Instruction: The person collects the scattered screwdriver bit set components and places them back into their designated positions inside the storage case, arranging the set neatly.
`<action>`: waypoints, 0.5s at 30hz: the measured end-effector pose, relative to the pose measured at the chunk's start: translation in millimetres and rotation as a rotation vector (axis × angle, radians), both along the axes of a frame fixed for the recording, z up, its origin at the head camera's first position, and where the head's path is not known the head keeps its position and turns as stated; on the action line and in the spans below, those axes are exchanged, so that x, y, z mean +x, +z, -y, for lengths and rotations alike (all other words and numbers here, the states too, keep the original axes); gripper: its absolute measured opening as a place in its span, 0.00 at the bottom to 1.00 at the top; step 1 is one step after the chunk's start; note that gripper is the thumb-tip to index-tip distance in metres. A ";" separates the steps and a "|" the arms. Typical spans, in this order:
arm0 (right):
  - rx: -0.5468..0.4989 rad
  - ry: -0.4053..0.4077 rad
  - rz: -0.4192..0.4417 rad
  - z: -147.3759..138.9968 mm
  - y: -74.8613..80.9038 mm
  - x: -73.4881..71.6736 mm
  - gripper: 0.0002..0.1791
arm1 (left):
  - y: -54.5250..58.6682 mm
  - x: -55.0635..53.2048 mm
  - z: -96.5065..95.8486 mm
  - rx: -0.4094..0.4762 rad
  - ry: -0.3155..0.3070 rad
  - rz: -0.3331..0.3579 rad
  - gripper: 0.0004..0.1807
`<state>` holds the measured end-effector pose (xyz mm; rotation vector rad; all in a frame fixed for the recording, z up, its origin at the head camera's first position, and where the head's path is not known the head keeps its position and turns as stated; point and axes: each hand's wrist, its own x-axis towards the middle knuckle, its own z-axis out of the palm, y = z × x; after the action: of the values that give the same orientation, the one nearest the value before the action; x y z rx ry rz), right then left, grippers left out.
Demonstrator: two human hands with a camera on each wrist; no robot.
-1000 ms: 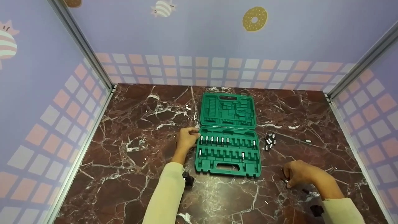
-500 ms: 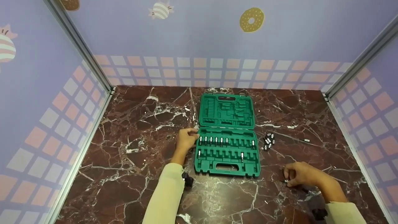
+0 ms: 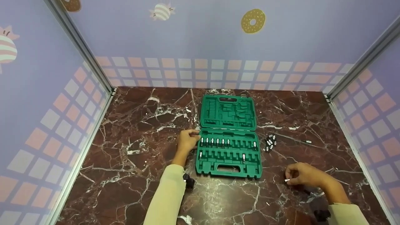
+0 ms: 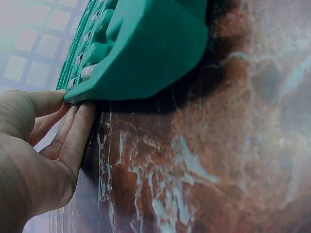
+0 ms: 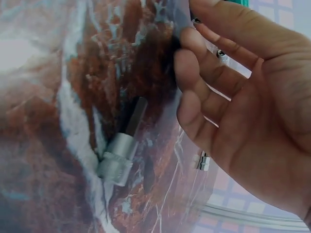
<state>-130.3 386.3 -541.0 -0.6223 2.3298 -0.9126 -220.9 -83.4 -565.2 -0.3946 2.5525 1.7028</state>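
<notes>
An open green socket case (image 3: 204,165) lies on the marble surface, with several bit sockets in its slots, such as one bit socket (image 3: 243,157) in the lower row. My left hand (image 3: 187,141) grips the left edge of the case; in the left wrist view its fingertips (image 4: 85,109) meet the case corner, some from below. To the right of the case, my right hand (image 3: 303,175) pinches a small silver-ended bit socket (image 3: 287,180) between thumb and finger. Beneath this hand another bit socket (image 5: 119,153), with a dark hex tip, lies on the marble.
A cluster of loose bit sockets (image 3: 270,143) lies just right of the case. Farther right is a single bit socket (image 3: 308,141). Purple patterned walls (image 3: 200,37) enclose the back and sides of the marble surface (image 3: 150,187).
The bit socket at my right fingertips has turned and shifted slightly, and the right hand has moved a little. My left hand stays at the case edge.
</notes>
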 end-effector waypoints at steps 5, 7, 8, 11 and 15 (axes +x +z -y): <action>-0.012 -0.030 0.010 1.6 8.4 -3.1 0.08 | -0.7 -1.2 -0.8 0.007 -0.004 -0.007 0.10; -0.038 -0.039 -0.002 2.8 11.5 -4.5 0.08 | -1.0 -1.7 -0.9 0.020 -0.005 -0.010 0.10; -0.054 -0.043 -0.011 3.6 12.9 -5.1 0.08 | -1.1 -1.8 -0.8 0.026 -0.006 -0.009 0.10; -0.113 -0.050 -0.037 7.4 17.8 -7.2 0.07 | -1.6 -2.2 -0.7 0.021 -0.003 -0.007 0.10; -0.176 -0.050 -0.066 14.6 20.7 -11.8 0.07 | -2.6 -2.4 -0.6 -0.003 0.003 -0.009 0.10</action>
<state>-142.1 371.7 -520.3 -0.6776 2.3491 -1.1457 -223.3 -82.7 -567.8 -0.3925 2.5623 1.7057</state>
